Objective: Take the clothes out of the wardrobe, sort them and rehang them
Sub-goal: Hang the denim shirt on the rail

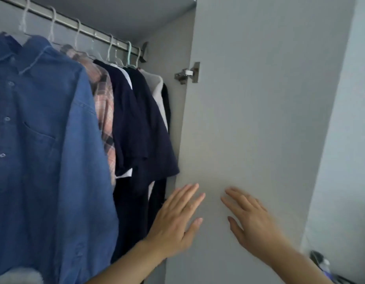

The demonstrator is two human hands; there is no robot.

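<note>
Nearest, both hands raised with fingers spread flat and holding nothing: left hand (173, 220) at the inner edge of the open wardrobe door (259, 119), right hand (253, 224) over its panel, likely to push it wide for access; contact unclear. Beyond, clothes not yet removed, hanging on hangers from the rail (79, 25): blue denim shirt (44, 130) foremost, buttons facing the camera, then plaid shirt (104, 103), then navy tops (140, 124). Long axes vertical, collars up.
</note>
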